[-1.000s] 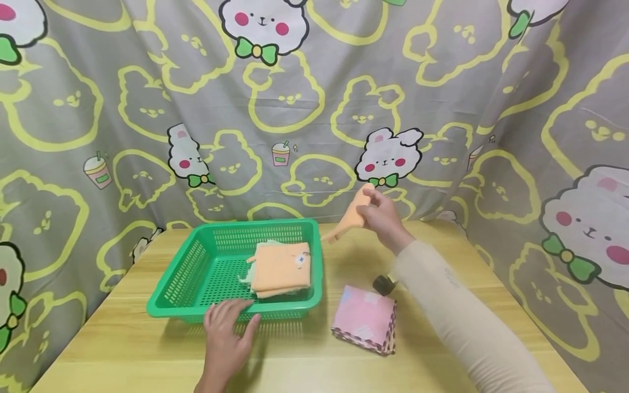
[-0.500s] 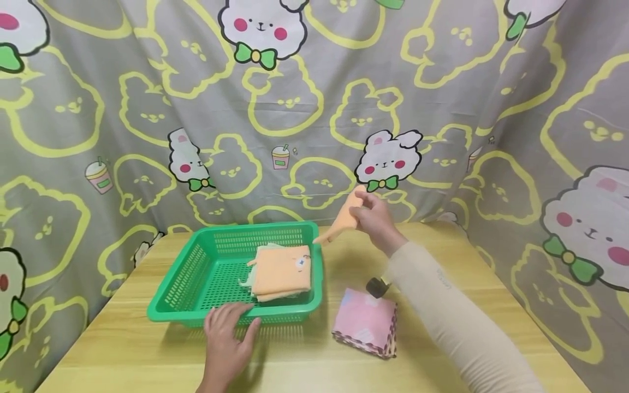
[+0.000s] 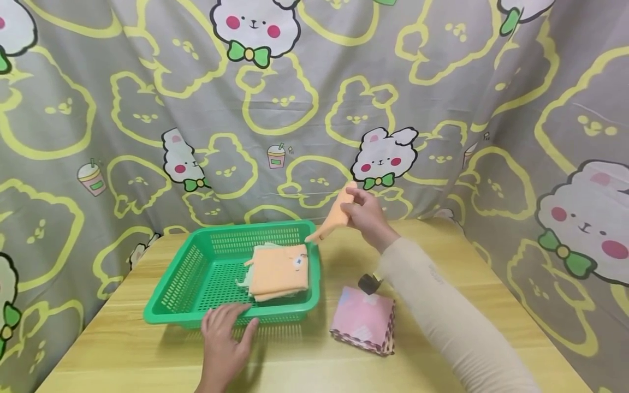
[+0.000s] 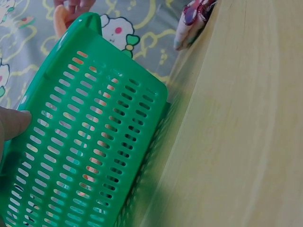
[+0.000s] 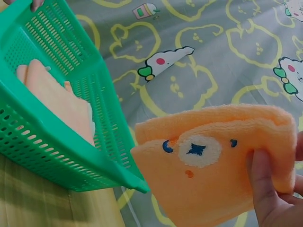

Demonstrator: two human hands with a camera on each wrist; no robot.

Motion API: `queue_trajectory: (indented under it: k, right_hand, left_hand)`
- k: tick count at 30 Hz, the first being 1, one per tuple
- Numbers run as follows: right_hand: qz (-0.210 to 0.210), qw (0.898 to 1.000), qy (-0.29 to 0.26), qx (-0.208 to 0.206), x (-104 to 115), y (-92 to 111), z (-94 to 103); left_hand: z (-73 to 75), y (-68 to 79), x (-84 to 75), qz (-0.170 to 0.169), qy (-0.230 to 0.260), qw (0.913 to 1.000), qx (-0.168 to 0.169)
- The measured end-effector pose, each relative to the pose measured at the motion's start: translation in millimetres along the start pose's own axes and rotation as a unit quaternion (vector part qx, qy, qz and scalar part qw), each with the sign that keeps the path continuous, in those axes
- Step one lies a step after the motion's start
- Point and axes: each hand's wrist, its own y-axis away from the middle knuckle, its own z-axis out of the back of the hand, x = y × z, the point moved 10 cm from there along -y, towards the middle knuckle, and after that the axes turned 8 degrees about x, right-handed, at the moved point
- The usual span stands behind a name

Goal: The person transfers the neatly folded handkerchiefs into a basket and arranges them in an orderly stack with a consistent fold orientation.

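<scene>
My right hand [image 3: 368, 218] pinches a folded orange towel [image 3: 339, 210] above the table, just past the right rim of a green plastic basket [image 3: 167, 316]. In the right wrist view my thumb presses the face of the towel, which carries an embroidered bear face. One end of the towel droops toward the basket's back right corner. My left hand [image 3: 226, 338] grips the basket's front rim, fingers over the edge and thumb outside. Inside the basket, at its right side, lies a folded orange towel [image 3: 280, 270] with a pale green one peeking out underneath.
A folded pink patterned cloth [image 3: 363, 316] with a dark checked edge lies right of the basket on the wooden table [image 3: 295, 365]. A small black wrist camera [image 3: 368, 284] sits under my right forearm. A printed curtain [image 3: 314, 109] hangs behind the table.
My right hand has moved left with the orange towel, bringing its drooping end over the basket's right rim. My left hand has stayed at the front rim.
</scene>
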Motion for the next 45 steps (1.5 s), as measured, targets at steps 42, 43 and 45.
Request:
queue_trajectory:
  k: [42,43,45]
  right_hand:
    - [0.015,0.994,-0.097,0.056,-24.2,-20.7,-51.7]
    - [0.016,0.994,-0.098,0.056,-24.5,-20.8,-52.3]
    - [0.017,0.993,-0.099,0.056,-24.9,-20.7,-53.9]
  left_hand:
    - [-1.5,1.2,6.8,0.014,0.000,0.9998,0.012]
    - [-1.4,1.1,6.5,0.014,0.000,0.9998,0.012]
    - [-1.2,1.0,6.1,0.014,-0.001,0.9998,0.013]
